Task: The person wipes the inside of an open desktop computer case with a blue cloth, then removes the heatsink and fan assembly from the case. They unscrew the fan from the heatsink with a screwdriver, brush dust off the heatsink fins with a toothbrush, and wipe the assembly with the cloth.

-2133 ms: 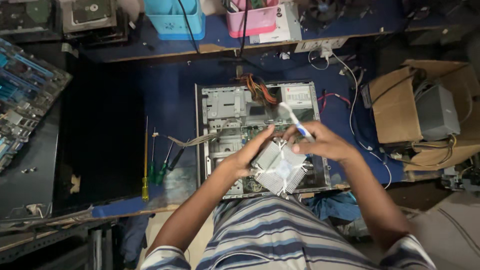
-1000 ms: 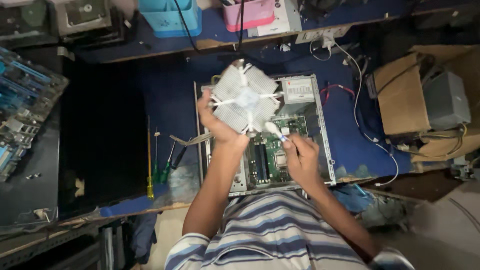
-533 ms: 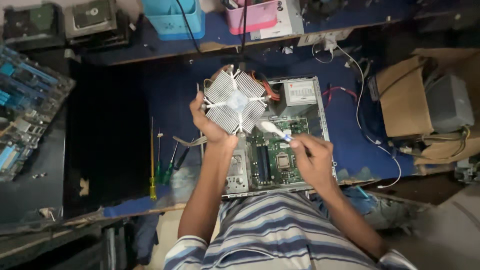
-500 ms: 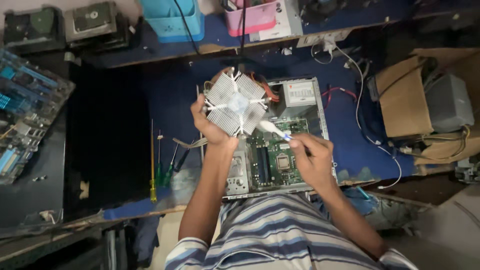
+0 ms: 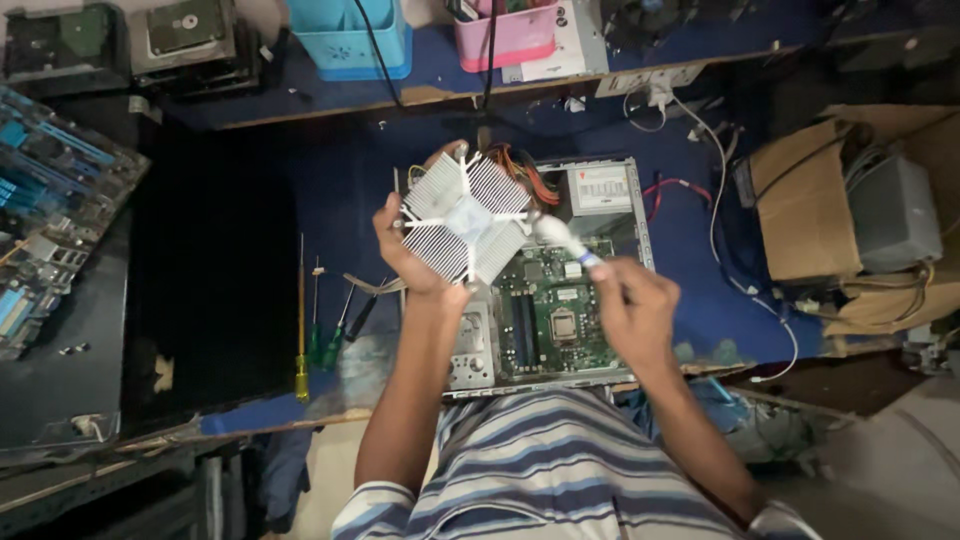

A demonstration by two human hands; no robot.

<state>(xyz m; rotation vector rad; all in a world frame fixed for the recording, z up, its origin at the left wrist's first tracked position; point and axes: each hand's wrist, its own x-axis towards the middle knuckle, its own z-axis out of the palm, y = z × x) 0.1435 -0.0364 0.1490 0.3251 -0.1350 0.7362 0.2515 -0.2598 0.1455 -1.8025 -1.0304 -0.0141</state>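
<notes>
Your left hand [image 5: 412,258] grips a finned heatsink [image 5: 467,218] by its lower left edge and holds it up, base toward you, above the open case [image 5: 625,235] at the centre of the frame. Your right hand [image 5: 632,308] is closed around a small white syringe [image 5: 565,240], its tip touching the right side of the heatsink's base.

The case lies flat, with a green motherboard [image 5: 555,315] inside and a bare processor socket [image 5: 565,323] just left of your right hand. Orange and red wires bunch at the case's upper edge beside a grey box with a white label [image 5: 600,187].

At the top of the frame stand a blue tub [image 5: 350,38] and a pink tub [image 5: 505,35], cables running down into both. In the upper left, two hard drives [image 5: 125,40] rest on a shelf. On the right, an open cardboard box [image 5: 810,200] holds a grey power supply [image 5: 895,210] and loose cables.

The bench is covered in dark blue cloth [image 5: 350,180]. Screwdrivers [image 5: 320,320] lie in a row left of the case, one yellow-handled. A blue circuit board [image 5: 50,220] sits at the far left.
</notes>
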